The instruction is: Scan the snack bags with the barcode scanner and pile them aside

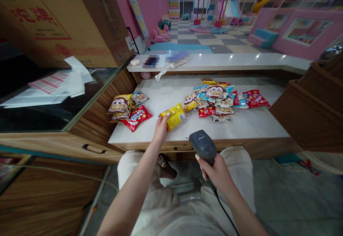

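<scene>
My left hand [161, 128] is closed on a yellow snack packet [173, 116], holding it just above the white counter [241, 125]. My right hand [214, 171] grips a dark grey barcode scanner [203, 144] by its handle, its head pointing toward the yellow packet from below the counter's front edge. A black cable runs from the scanner down past my wrist. A small pile of snack packets [128, 108] lies to the left of my left hand. A larger heap of colourful snack packets [222, 100] lies to the right.
A big cardboard box [64, 21] stands on a glass case with papers [56, 85] at the left. A raised white ledge [241, 61] runs behind the counter. Wooden boxes [316, 111] stand at the right. A drawer handle [93, 149] sits lower left.
</scene>
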Available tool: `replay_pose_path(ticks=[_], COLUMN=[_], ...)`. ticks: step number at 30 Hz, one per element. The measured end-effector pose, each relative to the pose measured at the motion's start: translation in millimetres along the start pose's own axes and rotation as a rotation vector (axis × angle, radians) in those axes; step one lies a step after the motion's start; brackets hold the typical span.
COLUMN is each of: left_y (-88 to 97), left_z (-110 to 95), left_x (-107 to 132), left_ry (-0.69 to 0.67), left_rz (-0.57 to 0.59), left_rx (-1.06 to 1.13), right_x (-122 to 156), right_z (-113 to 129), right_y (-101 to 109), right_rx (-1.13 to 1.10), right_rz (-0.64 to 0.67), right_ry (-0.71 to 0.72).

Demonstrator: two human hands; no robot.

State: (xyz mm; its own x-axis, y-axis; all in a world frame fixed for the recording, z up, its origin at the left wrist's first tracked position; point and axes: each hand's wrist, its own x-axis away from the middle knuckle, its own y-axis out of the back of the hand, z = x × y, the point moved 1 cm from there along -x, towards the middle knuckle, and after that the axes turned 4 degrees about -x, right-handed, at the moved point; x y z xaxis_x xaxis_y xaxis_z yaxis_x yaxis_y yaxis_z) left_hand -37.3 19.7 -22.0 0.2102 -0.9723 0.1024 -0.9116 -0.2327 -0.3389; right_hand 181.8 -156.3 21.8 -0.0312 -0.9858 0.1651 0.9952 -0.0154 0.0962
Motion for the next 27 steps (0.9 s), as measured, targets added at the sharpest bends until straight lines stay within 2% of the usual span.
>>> replay_pose_path(ticks=[2,4,8,9,11,14,16,18,22,24,27], left_y=[-12.5,-32.5,-89.1,-103.4,-126.9,-142.3,-139.0,-126.7,-81.2,-52.1,-9.0], left_z=[-5,-12,-20,-19,-15,-8,-7,-8,-18,-29,-54], left_x=[-9,-23,-52,-58,-65,-66,-64,-63,-74,-85,-104], left_ry=[-0.091,-0.265,-0.644,-0.688,-0.689,-0.618,-0.627,-0.674,-0.756,-0.715,-0.522], left_rz=[0.01,0.023,0.123,0.183,0.327,0.463,0.456,0.416,0.293,0.167,-0.082], left_rx=[-0.081,-0.229,-0.61,-0.72,-0.956,-1.212,-1.234,-1.175,-1.071,-1.123,-1.366], right_x=[0,-1,-2,-1,-1,0,0,-1,-2,-3,-3], right_z=[-4,-6,-5,-4,-5,-8,-10,-10,-7,-7,-10], right_y=[4,7,9,10,12,17,20,20,14,11,8], right_rx=[-0.012,-0.024,-0.051,-0.061,-0.071,-0.059,-0.05,-0.05,-0.06,-0.061,-0.042], right_rz=[-0.014,-0.032,-0.063,-0.07,-0.084,-0.102,-0.109,-0.111,-0.09,-0.068,-0.011], right_ry=[-0.008,-0.017,-0.042,-0.048,-0.052,-0.041,-0.041,-0.042,-0.054,-0.068,-0.074])
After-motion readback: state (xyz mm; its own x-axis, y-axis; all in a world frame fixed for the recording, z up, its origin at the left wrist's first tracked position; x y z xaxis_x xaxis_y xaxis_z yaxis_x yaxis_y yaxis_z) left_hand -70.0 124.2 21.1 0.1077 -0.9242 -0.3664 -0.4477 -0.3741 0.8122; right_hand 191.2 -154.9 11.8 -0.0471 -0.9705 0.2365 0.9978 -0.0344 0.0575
